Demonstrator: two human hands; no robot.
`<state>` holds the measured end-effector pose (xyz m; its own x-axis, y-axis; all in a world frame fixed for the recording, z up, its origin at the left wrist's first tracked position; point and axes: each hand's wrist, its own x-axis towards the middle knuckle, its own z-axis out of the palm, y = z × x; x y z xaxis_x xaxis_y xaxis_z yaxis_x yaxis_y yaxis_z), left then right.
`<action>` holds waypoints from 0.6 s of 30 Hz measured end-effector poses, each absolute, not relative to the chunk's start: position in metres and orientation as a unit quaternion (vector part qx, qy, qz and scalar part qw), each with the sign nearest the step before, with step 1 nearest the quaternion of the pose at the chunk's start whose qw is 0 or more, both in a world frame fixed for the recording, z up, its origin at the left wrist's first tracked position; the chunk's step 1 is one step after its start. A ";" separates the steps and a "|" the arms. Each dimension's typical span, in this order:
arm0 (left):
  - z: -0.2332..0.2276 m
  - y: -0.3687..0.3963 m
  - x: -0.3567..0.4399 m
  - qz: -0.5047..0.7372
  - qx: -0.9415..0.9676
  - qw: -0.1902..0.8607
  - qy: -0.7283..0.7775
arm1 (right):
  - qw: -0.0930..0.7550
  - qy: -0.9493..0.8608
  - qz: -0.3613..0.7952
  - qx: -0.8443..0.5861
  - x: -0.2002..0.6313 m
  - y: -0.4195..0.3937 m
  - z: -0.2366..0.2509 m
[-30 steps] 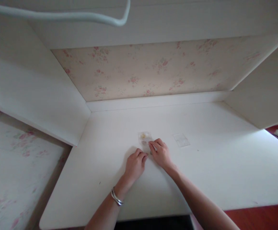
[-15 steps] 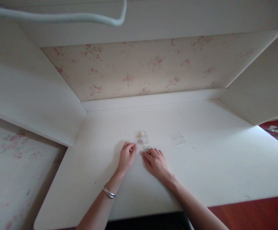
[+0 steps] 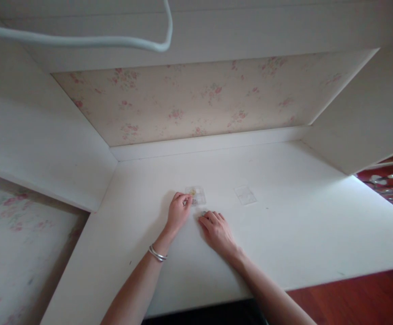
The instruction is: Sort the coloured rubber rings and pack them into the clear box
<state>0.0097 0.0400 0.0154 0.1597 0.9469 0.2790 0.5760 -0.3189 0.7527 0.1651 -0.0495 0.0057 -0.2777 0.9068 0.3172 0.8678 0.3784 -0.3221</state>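
Observation:
A small clear plastic packet (image 3: 198, 196) with tiny yellowish pieces inside lies on the white desk (image 3: 284, 234). My left hand (image 3: 178, 212), with a silver bangle on the wrist, has its fingertips on the packet's left edge. My right hand (image 3: 217, 230) rests flat on the desk just below the packet, its fingertips beside a small greenish bit (image 3: 203, 213). A second clear, flat packet (image 3: 245, 195) lies apart to the right.
White side panels (image 3: 47, 149) wall the desk on the left and right, with floral wallpaper (image 3: 199, 99) behind. A white cord (image 3: 81, 40) loops overhead. Red floor (image 3: 352, 298) shows past the desk's front edge.
My left hand has moved up to the packet's left edge. My right hand pulled back off the packet and now lies flat below it. The view shifted slightly right.

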 end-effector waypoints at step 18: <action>0.019 -0.023 -0.005 0.224 0.837 0.202 0.457 | 0.373 -0.715 0.083 -0.586 0.158 -0.022 0.017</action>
<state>-0.0045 -0.0231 0.0189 0.4824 0.8549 0.1910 0.6740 -0.5015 0.5424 0.1582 -0.0221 0.0173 -0.0366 0.8993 0.4357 0.7758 0.3004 -0.5549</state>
